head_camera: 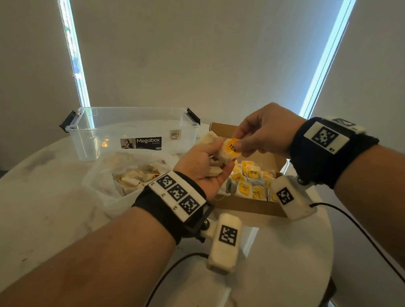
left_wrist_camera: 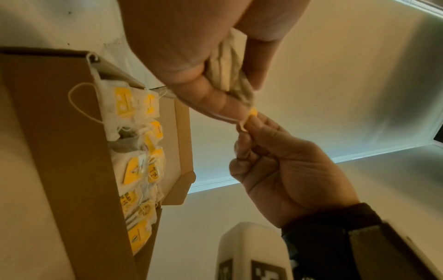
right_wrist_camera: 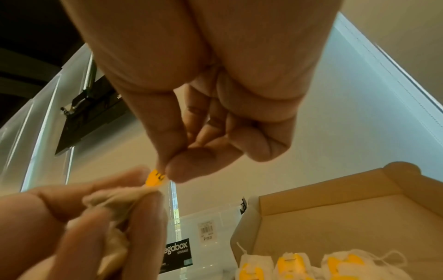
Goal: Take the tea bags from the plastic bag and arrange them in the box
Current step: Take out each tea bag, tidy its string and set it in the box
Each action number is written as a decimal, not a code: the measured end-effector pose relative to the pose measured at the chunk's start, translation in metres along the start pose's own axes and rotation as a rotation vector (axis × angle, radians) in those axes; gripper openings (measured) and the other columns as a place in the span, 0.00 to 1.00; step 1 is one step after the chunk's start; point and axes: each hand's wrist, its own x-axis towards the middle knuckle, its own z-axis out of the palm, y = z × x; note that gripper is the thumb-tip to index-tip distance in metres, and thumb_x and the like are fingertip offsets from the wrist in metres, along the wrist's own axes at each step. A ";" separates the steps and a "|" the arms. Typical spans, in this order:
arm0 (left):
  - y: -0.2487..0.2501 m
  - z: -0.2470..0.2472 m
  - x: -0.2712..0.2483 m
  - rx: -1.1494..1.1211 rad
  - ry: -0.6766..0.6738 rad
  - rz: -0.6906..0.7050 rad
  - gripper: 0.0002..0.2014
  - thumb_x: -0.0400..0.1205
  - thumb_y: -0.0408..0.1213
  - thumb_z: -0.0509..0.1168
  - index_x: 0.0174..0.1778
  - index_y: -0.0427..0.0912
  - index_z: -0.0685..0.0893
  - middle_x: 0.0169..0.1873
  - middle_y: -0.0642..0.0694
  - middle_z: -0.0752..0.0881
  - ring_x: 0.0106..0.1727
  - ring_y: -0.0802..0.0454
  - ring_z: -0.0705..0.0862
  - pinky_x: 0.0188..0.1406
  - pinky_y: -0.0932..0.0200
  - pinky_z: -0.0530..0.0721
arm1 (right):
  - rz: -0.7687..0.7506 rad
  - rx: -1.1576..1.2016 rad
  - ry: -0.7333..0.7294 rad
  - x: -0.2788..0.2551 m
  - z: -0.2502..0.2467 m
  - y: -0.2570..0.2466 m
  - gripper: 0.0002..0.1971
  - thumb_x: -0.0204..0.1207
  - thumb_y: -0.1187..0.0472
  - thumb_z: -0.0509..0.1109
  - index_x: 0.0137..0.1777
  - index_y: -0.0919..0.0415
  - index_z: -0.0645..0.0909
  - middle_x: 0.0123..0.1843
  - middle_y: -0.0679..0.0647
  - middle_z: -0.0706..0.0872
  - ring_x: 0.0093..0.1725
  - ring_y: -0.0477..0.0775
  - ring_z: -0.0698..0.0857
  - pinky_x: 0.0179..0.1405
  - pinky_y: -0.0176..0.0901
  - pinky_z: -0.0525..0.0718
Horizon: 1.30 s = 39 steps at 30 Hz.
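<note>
My left hand [head_camera: 202,163] grips tea bags [head_camera: 222,154] above box [head_camera: 248,204]; my right hand [head_camera: 264,132] pinches top bag's yellow tag [head_camera: 231,146]. Plastic bag [head_camera: 118,173] left, on counter [head_camera: 46,205].

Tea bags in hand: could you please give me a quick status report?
Left hand grips a bunch of beige tea bags. Right hand pinches one's yellow paper tag. Brown cardboard box below, partly filled. Nothing in the way.

Yellow-tagged white tea bags [head_camera: 251,181] fill the brown box [head_camera: 248,206].
</note>
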 end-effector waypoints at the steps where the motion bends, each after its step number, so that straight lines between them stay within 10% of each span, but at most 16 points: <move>1: -0.001 0.000 0.001 0.001 0.011 -0.016 0.11 0.85 0.39 0.67 0.59 0.37 0.82 0.48 0.37 0.86 0.40 0.48 0.88 0.30 0.61 0.89 | 0.004 0.016 0.024 0.000 -0.002 0.001 0.05 0.71 0.60 0.82 0.43 0.56 0.90 0.33 0.47 0.93 0.31 0.41 0.91 0.24 0.26 0.80; 7: -0.004 0.000 -0.003 -0.016 0.016 -0.117 0.12 0.89 0.41 0.61 0.55 0.35 0.84 0.34 0.42 0.89 0.31 0.51 0.88 0.31 0.61 0.89 | 0.045 0.186 0.033 -0.001 -0.012 0.009 0.03 0.77 0.65 0.76 0.49 0.60 0.88 0.37 0.54 0.93 0.32 0.45 0.89 0.37 0.39 0.85; 11: -0.002 -0.007 -0.002 0.044 0.096 -0.145 0.12 0.89 0.42 0.60 0.50 0.36 0.83 0.31 0.46 0.86 0.23 0.56 0.83 0.13 0.65 0.77 | 0.060 0.177 0.012 0.000 -0.023 0.015 0.07 0.82 0.67 0.71 0.52 0.59 0.89 0.45 0.57 0.91 0.40 0.51 0.87 0.44 0.47 0.84; 18: 0.013 -0.018 -0.007 0.055 0.175 -0.074 0.10 0.89 0.40 0.59 0.50 0.38 0.81 0.25 0.49 0.81 0.18 0.61 0.76 0.11 0.71 0.70 | 0.139 -0.081 0.065 0.010 -0.035 0.037 0.04 0.82 0.65 0.72 0.51 0.56 0.86 0.41 0.55 0.93 0.34 0.49 0.92 0.37 0.41 0.84; 28: -0.001 -0.019 -0.004 0.531 0.177 -0.227 0.08 0.89 0.37 0.59 0.50 0.39 0.83 0.22 0.49 0.80 0.16 0.61 0.72 0.08 0.70 0.65 | 0.273 -0.508 -0.386 0.040 0.003 0.068 0.06 0.78 0.64 0.76 0.48 0.51 0.88 0.39 0.52 0.92 0.34 0.47 0.88 0.40 0.44 0.88; 39: 0.002 -0.027 -0.001 0.605 0.103 -0.373 0.11 0.90 0.43 0.57 0.51 0.40 0.81 0.24 0.48 0.81 0.17 0.60 0.72 0.08 0.70 0.65 | 0.376 -0.541 -0.295 0.061 0.025 0.086 0.11 0.72 0.59 0.82 0.52 0.60 0.87 0.36 0.52 0.94 0.34 0.50 0.93 0.45 0.47 0.93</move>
